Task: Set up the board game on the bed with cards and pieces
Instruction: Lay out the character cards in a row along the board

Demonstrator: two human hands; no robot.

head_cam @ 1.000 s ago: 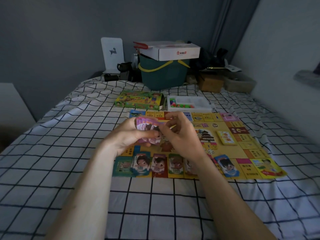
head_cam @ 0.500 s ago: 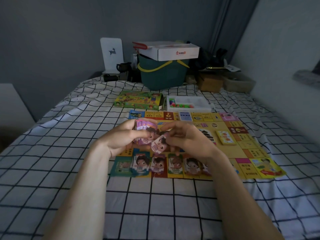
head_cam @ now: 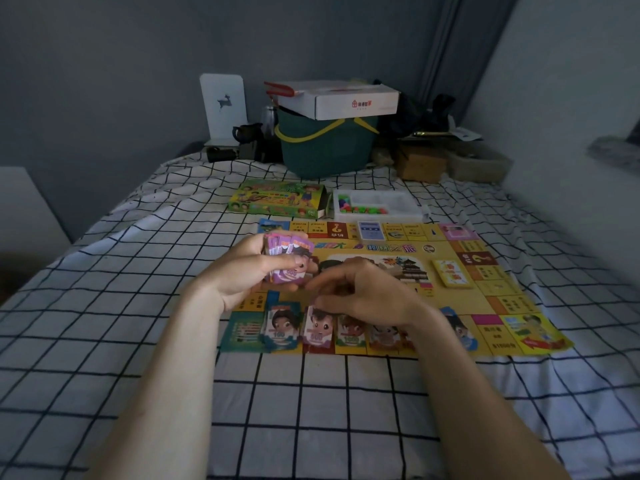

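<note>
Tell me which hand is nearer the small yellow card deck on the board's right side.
Right. The right hand hovers over the board's middle, to the left of the yellow deck with bare board between. The left hand, gripping purple cards, sits farther left.

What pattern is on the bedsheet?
White bedsheet with a black grid; head view shows it.

The checked bed point(head_cam: 104, 341) lies open on the near side and to the left of the game board point(head_cam: 460, 299), giving the hands room to pass there. On the board's near edge a row of card piles point(head_cam: 317, 329) takes up the strip. A yellow card deck point(head_cam: 450, 273) sits on its right part. At the far edge, the game box point(head_cam: 277, 201) and the white piece tray point(head_cam: 377, 204) stand side by side. Behind them the green bucket point(head_cam: 325, 150), carrying a white carton point(head_cam: 346, 98), closes off the far end, and the wall point(head_cam: 571, 133) bounds the right.
</note>
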